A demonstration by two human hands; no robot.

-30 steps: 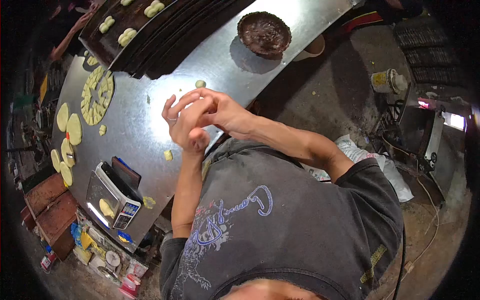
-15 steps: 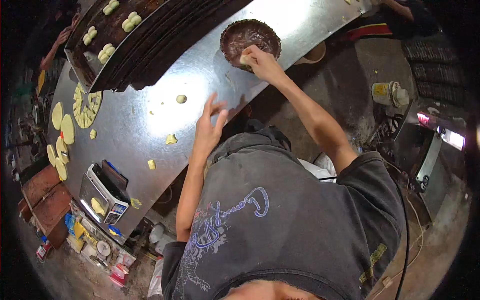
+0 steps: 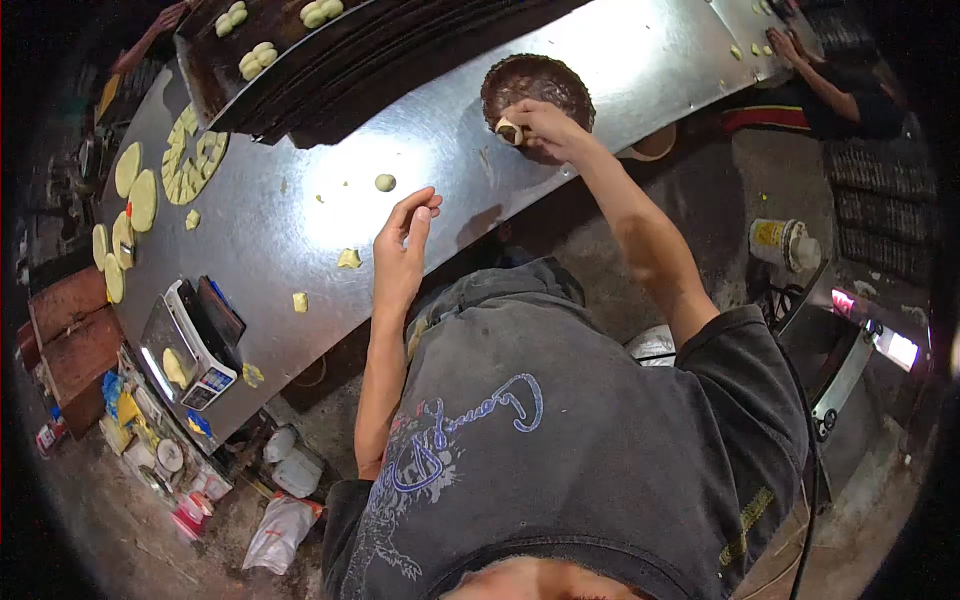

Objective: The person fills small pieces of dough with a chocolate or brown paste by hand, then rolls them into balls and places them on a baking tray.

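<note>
My right hand [image 3: 547, 130] is over the near-left rim of a round brown bowl [image 3: 560, 75] lined with dark, sticky-looking paste. Its fingers pinch a pale dough wrapper [image 3: 503, 128], which has something dark inside. My left hand [image 3: 405, 245] hovers above the table's near edge, fingers loosely bent, thumb apart, holding nothing. Closest to it are a round greenish dough ball [image 3: 385, 182] and a yellow dough piece [image 3: 348, 258]. Another small dough piece [image 3: 300, 302] lies nearer the table edge.
Stacked dark trays [image 3: 290, 90] bearing shaped dough stand at the back left. Cut dough [image 3: 180, 185] and flat dough rounds [image 3: 143, 200] lie at the table's left end, near a scale [image 3: 195, 345]. Another person's hands [image 3: 785, 45] work at the far right of the metal table [image 3: 440, 130].
The dough in my right hand now shows a dark inside. My left hand's fingers have drawn closer together. The camera view has shifted, and the other person's hands are now visible.
</note>
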